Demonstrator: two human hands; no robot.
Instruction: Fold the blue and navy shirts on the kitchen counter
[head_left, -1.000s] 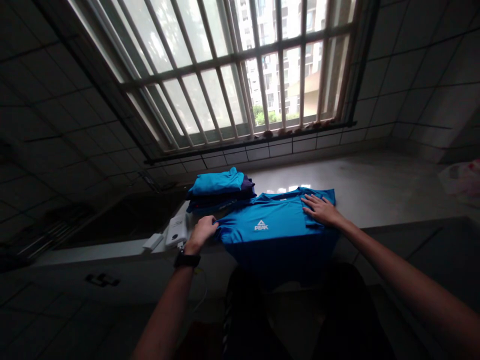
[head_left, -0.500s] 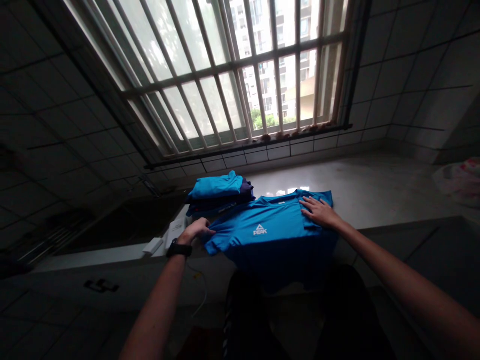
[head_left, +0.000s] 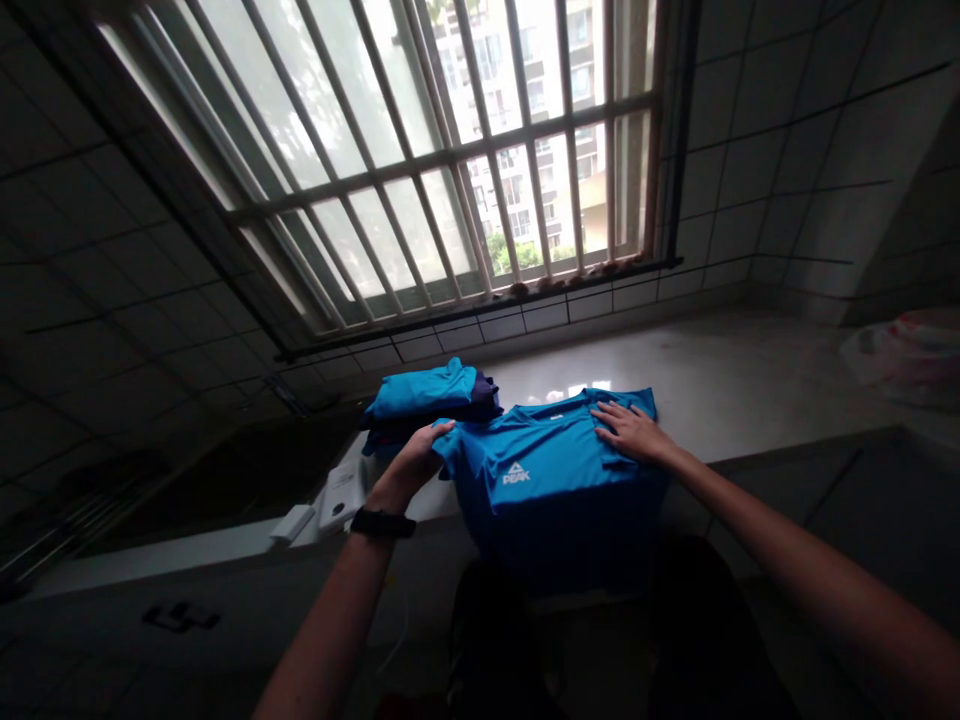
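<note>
Blue PEAK T-shirt [head_left: 555, 490] lies flat on the stone counter [head_left: 720, 390], hanging a bit over the near edge. Right hand [head_left: 632, 432] sits open on it; left hand [head_left: 409, 465], also open, is right by the sleeve, beside a folded clothes stack [head_left: 427, 392].

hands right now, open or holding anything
left hand: at the sleeve of the blue t-shirt, can't tell if it's gripping
right hand: open, lying flat on the blue t-shirt

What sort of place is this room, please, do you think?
Probably a home kitchen or utility room: a dark sink set in a stone counter, tiled walls, and a barred window.
</note>
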